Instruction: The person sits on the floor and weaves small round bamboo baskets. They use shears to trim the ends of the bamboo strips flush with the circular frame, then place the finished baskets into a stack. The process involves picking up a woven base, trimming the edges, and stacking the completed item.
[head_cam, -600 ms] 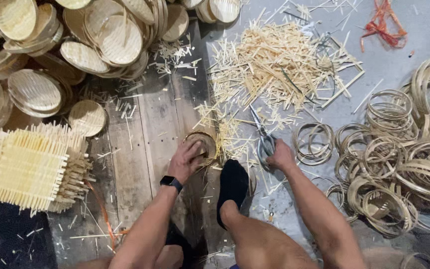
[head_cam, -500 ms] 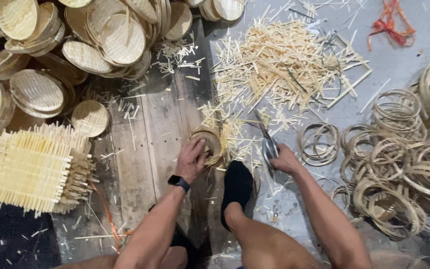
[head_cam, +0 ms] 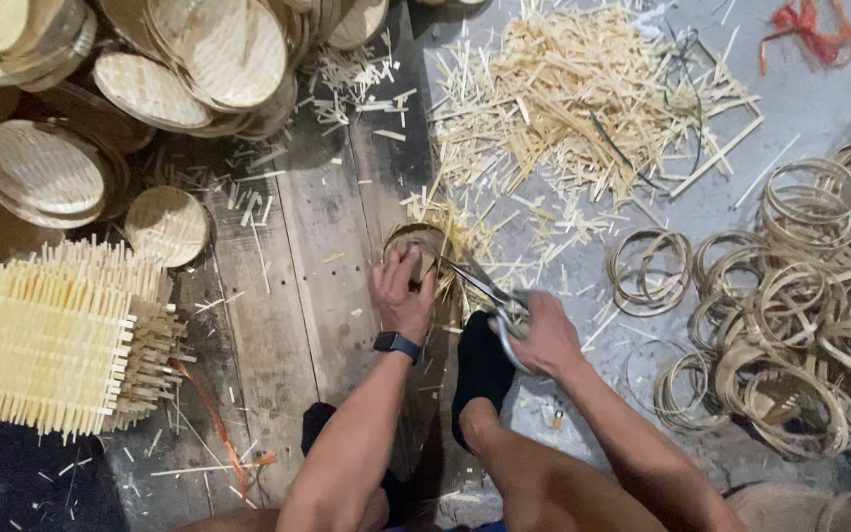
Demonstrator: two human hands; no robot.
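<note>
The floor is part worn wooden planks (head_cam: 297, 236), part grey sheet (head_cam: 819, 108). At eleven o'clock lies a heap of round woven lids (head_cam: 150, 69); at nine, a block of stacked bamboo sticks (head_cam: 51, 340). A pile of cut bamboo slivers (head_cam: 583, 99) spreads at one o'clock, with an orange scrap (head_cam: 805, 25) beyond. Coiled bamboo rings (head_cam: 800, 315) lie at three.

One head-worn camera looks steeply down, close over the hands (head_cam: 401, 296) and the plank floor (head_cam: 317, 246)
</note>
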